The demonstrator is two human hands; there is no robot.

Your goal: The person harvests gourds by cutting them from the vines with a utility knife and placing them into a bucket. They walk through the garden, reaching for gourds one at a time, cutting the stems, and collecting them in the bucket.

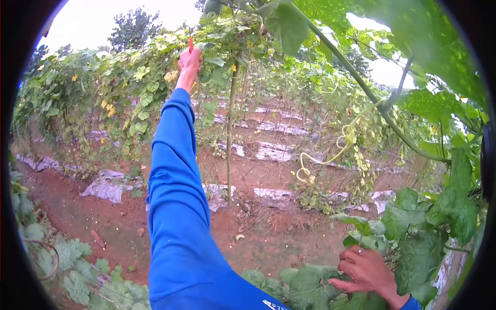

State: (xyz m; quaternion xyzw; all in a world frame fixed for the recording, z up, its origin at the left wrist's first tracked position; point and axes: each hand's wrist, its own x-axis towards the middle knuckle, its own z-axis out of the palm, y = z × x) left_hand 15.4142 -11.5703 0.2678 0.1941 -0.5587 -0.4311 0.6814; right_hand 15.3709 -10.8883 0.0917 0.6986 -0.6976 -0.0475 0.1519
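My left arm, in a blue sleeve, reaches up and away. At its end my left hand is closed around a slim red tool that points upward; its exact kind is too small to make out. Behind that hand rises a wall of climbing vines with yellow flowers. At the lower right my right hand, with a ring on one finger, is among broad green leaves. Its thumb is stretched out and its fingers are slightly bent, with nothing visible in them. A round green fruit hangs at the top edge.
A thick green stem crosses the upper right close to me, with a curling tendril below it. A thin wooden post stands mid-view. Plastic sheeting lies in strips on the reddish soil.
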